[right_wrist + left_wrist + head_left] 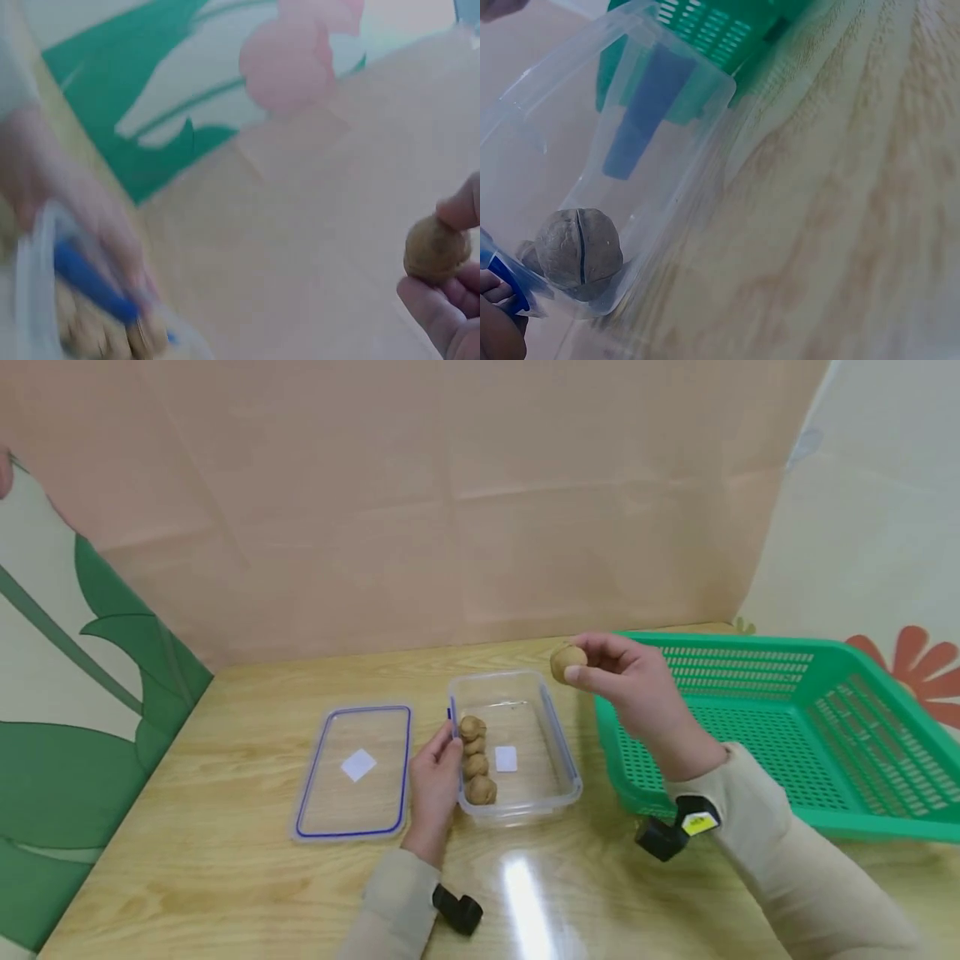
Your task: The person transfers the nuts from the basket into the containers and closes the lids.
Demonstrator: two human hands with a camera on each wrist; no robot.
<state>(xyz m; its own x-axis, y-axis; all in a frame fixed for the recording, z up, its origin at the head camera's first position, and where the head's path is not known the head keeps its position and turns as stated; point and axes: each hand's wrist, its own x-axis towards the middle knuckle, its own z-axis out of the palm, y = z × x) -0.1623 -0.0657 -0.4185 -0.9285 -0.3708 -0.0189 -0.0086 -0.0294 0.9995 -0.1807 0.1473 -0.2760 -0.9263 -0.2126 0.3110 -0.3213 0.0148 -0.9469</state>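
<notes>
My right hand [637,685] pinches a walnut [567,662] between thumb and fingers, raised above the table between the container and the basket. The same walnut [435,249] shows up close in the right wrist view. A clear plastic container [536,789] stands uncovered on the table. Along its left inner wall several walnuts [480,790] lie in a row, beside a white square [506,759]. My left hand [437,772] grips the container's left wall, thumb at the rim. The left wrist view shows the seam of the nearest walnut [579,253] through the clear wall.
Left of my left hand, a clear lid [352,837] with a blue seal lies flat, with a white diamond-shaped patch [358,765] on it. A green slotted basket [795,760] stands at the right. Behind the wooden table [247,860] rises a pinkish-beige backdrop [420,527].
</notes>
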